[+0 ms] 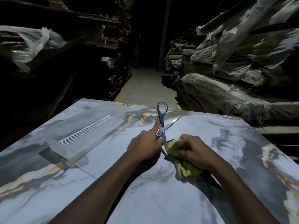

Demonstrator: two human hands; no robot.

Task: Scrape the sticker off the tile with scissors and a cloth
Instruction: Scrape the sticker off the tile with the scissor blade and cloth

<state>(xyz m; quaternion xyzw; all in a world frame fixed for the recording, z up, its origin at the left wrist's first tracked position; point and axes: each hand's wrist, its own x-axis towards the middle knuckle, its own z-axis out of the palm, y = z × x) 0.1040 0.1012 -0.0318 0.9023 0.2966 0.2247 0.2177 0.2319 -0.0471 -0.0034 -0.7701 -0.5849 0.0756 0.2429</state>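
Observation:
A large grey marbled tile (161,194) with gold veins lies flat in front of me. My left hand (144,146) grips blue-handled scissors (161,120), opened wide, index finger stretched along the handle. One blade points down to the tile by the sticker; the other sticks up to the right. My right hand (192,152) holds a yellow-green cloth (186,170) bunched on the tile, pressing it over the sticker (170,141). Only a small red, green and black edge of the sticker shows between blade and cloth.
A clear plastic tray (77,135) with a white slotted insert sits on the tile's left part. Plastic-wrapped stacks (234,78) rise on the right and dark stacked boards (80,46) on the left. A concrete aisle (145,88) runs ahead beyond the tile's far edge.

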